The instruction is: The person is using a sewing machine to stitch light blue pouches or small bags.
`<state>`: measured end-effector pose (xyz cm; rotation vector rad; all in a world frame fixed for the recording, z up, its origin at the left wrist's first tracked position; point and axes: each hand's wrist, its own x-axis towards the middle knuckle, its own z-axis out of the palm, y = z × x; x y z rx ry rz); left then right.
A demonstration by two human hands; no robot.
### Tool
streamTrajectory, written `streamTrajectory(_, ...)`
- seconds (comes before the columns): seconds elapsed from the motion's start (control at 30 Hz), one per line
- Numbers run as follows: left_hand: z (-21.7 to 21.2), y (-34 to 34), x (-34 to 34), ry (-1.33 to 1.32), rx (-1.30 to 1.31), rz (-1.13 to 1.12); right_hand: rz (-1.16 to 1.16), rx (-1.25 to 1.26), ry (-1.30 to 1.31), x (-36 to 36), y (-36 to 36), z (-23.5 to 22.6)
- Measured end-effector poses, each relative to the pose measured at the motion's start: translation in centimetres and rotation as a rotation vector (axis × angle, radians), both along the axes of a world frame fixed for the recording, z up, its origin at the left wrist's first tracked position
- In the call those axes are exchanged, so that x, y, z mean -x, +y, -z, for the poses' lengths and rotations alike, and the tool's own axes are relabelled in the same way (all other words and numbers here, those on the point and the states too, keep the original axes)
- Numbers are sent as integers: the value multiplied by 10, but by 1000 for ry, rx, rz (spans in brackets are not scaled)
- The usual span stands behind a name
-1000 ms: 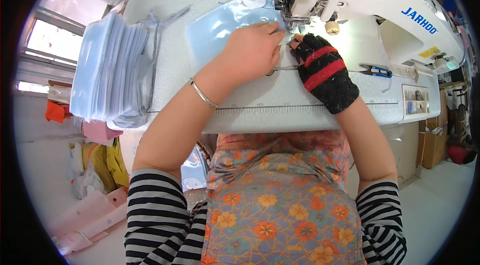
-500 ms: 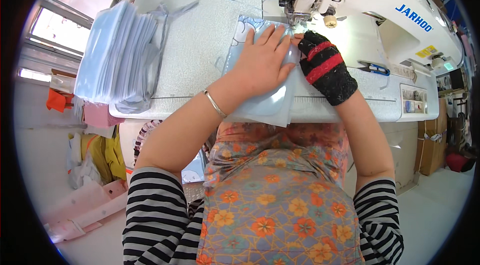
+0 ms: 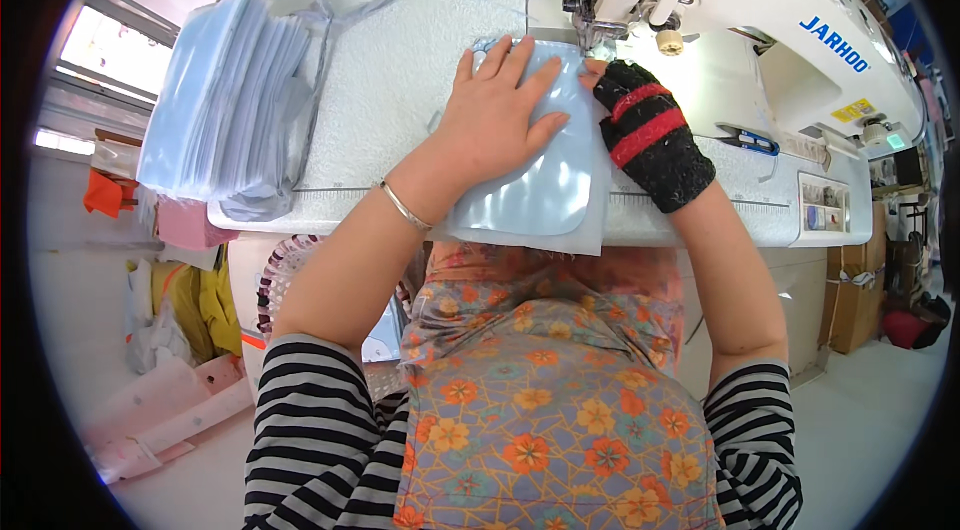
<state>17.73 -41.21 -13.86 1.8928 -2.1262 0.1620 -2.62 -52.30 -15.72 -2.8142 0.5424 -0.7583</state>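
Pale-blue sheet mid-frame, under your left hand, fingers spread flat (nothing pinched); your gloved right hand has fingers by sheet's upper-right edge, closure and grip unclear.

Left of the pale bench are a bright window and whitish wall, and right of it, pale floor.

Pale-blue glossy panel, rounded near corner, whitish translucent border. Lies flat on the worktop, partly covered by the spread left hand; far edge by the sewing machine, near edge slightly overhanging.
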Motion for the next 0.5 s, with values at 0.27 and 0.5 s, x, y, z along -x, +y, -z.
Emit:
streamTrajectory(0.27, -7, 10, 27, -13, -75, 139, -33, -28, 9, 10, 10, -7)
streamTrajectory(0.5, -3, 14, 29, 84, -21, 127, -18, -25, 21, 12, 13, -10)
